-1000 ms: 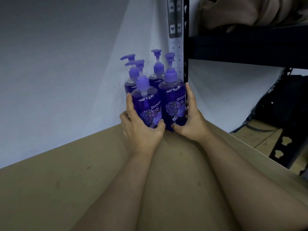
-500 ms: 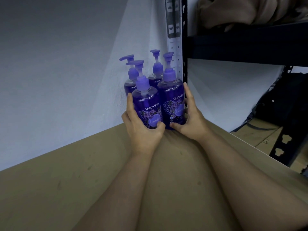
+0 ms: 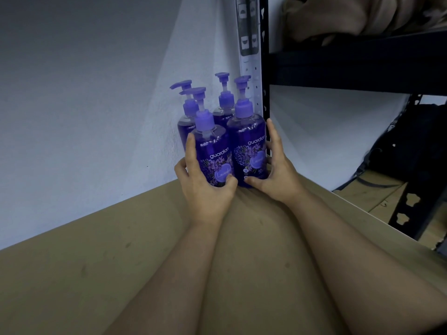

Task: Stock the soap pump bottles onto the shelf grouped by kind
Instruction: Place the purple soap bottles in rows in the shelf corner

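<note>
Four purple lavender soap pump bottles stand upright in a two-by-two cluster at the back corner of a tan shelf board [image 3: 121,257], where the white wall [image 3: 84,117] meets the black upright post [image 3: 264,68] of the shelving.

Front row: the front-left bottle [image 3: 212,155] and the front-right bottle [image 3: 249,146], both with "guardian" labels turned toward the viewer and standing side by side, touching or nearly so. Back row: the rear-left bottle [image 3: 185,122] and the rear-right bottle [image 3: 223,110], largely hidden behind the front pair, only their pumps and shoulders visible. The front-right bottle stands just beside the post.

The left hand [image 3: 203,189] wraps the lower body of the front-left bottle, fingers curled round its left side and the thumb pressed on the label near the base. The right hand [image 3: 275,175] cups the front-right bottle in mirror fashion, fingers running up its right side between bottle and post, the thumb laid across the foot of the label. Both forearms extend over the shelf board from the near edge.

Above right, a dark upper shelf beam [image 3: 362,66] carries a bundle of beige fabric [image 3: 350,15]. Beyond the right edge of the board, a black bag [image 3: 411,153] is seen lower down.
</note>
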